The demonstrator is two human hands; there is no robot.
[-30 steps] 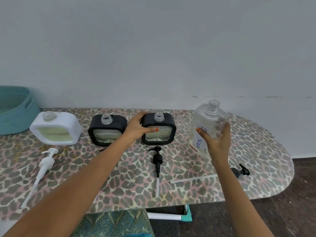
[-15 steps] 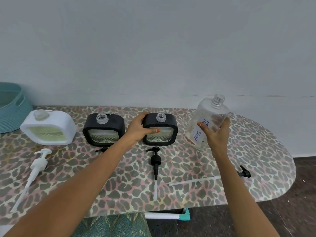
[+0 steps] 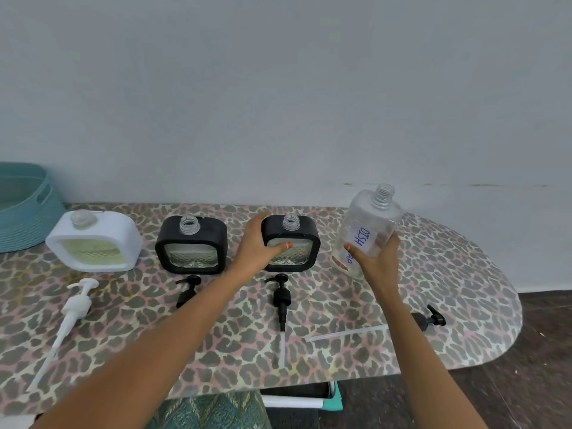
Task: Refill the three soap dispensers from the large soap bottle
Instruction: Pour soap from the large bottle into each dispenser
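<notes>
Three square soap dispensers stand uncapped in a row on the leopard-print board (image 3: pixel 448 305): a white one (image 3: pixel 94 241) at left, a black one (image 3: pixel 192 246) in the middle, a second black one (image 3: pixel 294 239) to its right. My left hand (image 3: pixel 258 243) grips the left side of the right black dispenser, thumb across its front. My right hand (image 3: pixel 373 258) holds the large clear soap bottle (image 3: pixel 370 230), open-necked with a "DISH" label, near upright and tilted slightly right, beside that dispenser.
Removed pumps lie on the board: a white one (image 3: pixel 75 305) at left, black ones (image 3: pixel 187 289) (image 3: pixel 281 300) in front of the black dispensers, another (image 3: pixel 430 318) with a clear tube near the right edge. A teal basket (image 3: pixel 24 205) sits far left. The wall runs behind.
My right hand has brought the large bottle lower and a little rightward toward the board. My left hand has kept its grip on the right black dispenser.
</notes>
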